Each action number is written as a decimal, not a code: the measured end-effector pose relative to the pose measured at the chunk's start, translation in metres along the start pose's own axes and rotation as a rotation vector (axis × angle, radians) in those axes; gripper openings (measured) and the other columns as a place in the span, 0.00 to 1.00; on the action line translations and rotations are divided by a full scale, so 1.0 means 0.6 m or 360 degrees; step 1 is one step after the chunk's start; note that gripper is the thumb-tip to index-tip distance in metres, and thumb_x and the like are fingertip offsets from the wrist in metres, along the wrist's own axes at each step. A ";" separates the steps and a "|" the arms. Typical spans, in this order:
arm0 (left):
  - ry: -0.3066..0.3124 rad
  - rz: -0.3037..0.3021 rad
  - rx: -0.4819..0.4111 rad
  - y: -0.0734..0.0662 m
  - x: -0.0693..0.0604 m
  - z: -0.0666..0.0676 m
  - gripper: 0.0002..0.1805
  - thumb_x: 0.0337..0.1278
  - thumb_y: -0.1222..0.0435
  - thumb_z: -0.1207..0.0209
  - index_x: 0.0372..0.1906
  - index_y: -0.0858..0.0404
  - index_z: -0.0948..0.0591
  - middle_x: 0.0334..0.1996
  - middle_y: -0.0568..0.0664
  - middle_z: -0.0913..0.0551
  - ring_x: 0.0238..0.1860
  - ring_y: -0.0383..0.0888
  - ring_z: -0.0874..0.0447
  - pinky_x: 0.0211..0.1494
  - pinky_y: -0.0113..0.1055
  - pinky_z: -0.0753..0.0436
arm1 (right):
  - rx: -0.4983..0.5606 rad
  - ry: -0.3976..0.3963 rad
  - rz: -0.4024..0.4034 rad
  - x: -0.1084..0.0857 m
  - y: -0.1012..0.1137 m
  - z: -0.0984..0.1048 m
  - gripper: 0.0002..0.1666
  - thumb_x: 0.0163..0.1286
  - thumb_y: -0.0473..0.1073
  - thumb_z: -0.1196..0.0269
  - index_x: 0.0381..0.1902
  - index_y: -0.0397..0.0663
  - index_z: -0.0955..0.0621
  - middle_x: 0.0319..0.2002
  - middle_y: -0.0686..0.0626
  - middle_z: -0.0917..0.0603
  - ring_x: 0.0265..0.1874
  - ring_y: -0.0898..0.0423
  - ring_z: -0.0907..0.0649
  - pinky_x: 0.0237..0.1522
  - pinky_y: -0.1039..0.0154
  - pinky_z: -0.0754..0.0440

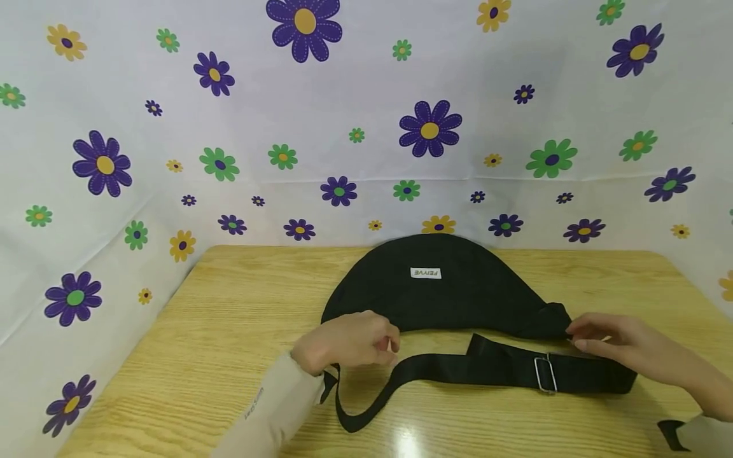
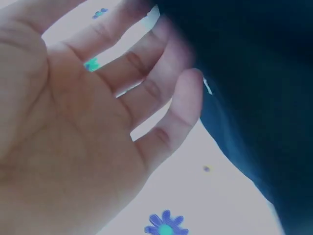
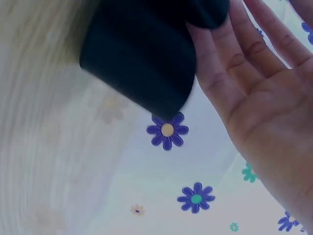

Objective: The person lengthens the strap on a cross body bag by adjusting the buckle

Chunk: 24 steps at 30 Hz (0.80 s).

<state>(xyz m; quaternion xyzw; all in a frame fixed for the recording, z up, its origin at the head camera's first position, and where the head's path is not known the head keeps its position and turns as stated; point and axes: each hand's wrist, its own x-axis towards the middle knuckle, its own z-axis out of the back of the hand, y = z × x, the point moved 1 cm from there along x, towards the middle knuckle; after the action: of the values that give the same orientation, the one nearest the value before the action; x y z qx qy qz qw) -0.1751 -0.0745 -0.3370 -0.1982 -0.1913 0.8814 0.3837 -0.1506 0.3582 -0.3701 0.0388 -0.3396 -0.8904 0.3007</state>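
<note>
A black crescent-shaped sling bag [image 1: 441,305] lies on the table, its small white label [image 1: 425,273] upside down in the head view. Its black strap [image 1: 458,369] runs along the near side, with a metal slider buckle [image 1: 546,374] toward the right. My left hand [image 1: 350,340] is over the bag's lower left edge, fingers loosely bent; in the left wrist view its fingertips [image 2: 188,85] meet the dark fabric. At the bag's right end, my right hand [image 1: 635,350] has relaxed fingers beside the fabric and above the strap's folded end [image 3: 142,58]. Neither hand visibly grips anything.
The light wooden table [image 1: 229,331] extends around the bag. Behind it and at both sides hangs a white cloth [image 1: 240,121] with purple, green and yellow flowers. The bag's far edge reaches close to the back cloth.
</note>
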 end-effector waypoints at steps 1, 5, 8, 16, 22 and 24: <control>-0.0009 -0.0006 0.0026 -0.008 0.007 0.003 0.06 0.68 0.63 0.36 0.44 0.60 0.13 0.33 0.39 0.18 0.32 0.32 0.23 0.37 0.27 0.23 | 0.0014 0.0001 0.0032 -0.002 -0.001 0.005 0.10 0.73 0.25 0.42 0.49 0.34 0.19 0.45 0.67 0.18 0.37 0.67 0.18 0.32 0.66 0.18; -0.0034 -0.0036 0.0076 -0.041 0.036 0.011 0.07 0.69 0.61 0.37 0.45 0.58 0.13 0.37 0.38 0.17 0.36 0.30 0.22 0.41 0.25 0.22 | 0.0132 0.0073 0.0088 -0.012 -0.003 0.023 0.26 0.72 0.20 0.46 0.51 0.56 0.17 0.46 0.71 0.18 0.25 0.61 0.19 0.25 0.64 0.20; -0.0026 -0.0069 0.0083 -0.063 0.061 0.007 0.08 0.70 0.60 0.37 0.47 0.57 0.13 0.37 0.38 0.17 0.35 0.30 0.22 0.41 0.24 0.22 | 0.0244 0.0184 0.0011 -0.019 -0.002 0.032 0.32 0.70 0.17 0.48 0.53 0.59 0.16 0.45 0.71 0.18 0.18 0.57 0.23 0.18 0.63 0.23; 0.0153 0.0097 0.0221 -0.092 0.120 -0.042 0.24 0.65 0.55 0.33 0.64 0.54 0.20 0.56 0.36 0.18 0.50 0.31 0.19 0.51 0.28 0.22 | 0.0182 0.0395 -0.0425 -0.022 0.001 0.020 0.16 0.65 0.18 0.45 0.51 0.15 0.25 0.47 0.32 0.19 0.14 0.60 0.27 0.17 0.62 0.27; 0.0156 0.0137 0.0299 -0.089 0.129 -0.066 0.24 0.61 0.54 0.30 0.62 0.51 0.17 0.55 0.35 0.17 0.51 0.33 0.18 0.52 0.30 0.20 | -0.0024 0.0340 -0.0451 -0.020 0.004 0.012 0.16 0.62 0.20 0.42 0.49 0.18 0.23 0.42 0.35 0.19 0.14 0.61 0.26 0.18 0.63 0.26; 0.0139 0.0125 0.0294 -0.087 0.129 -0.068 0.22 0.61 0.54 0.30 0.60 0.52 0.16 0.53 0.36 0.16 0.48 0.32 0.17 0.50 0.30 0.20 | -0.0084 0.0330 -0.0451 -0.017 0.006 0.012 0.16 0.61 0.20 0.41 0.48 0.20 0.22 0.40 0.40 0.19 0.14 0.62 0.26 0.17 0.63 0.25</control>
<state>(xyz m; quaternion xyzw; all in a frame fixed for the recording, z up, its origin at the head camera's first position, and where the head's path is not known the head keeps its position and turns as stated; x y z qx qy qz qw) -0.1722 0.0243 -0.3616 -0.2075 -0.0843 0.9002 0.3734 -0.1424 0.3662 -0.3638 0.1700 -0.2745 -0.9237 0.2063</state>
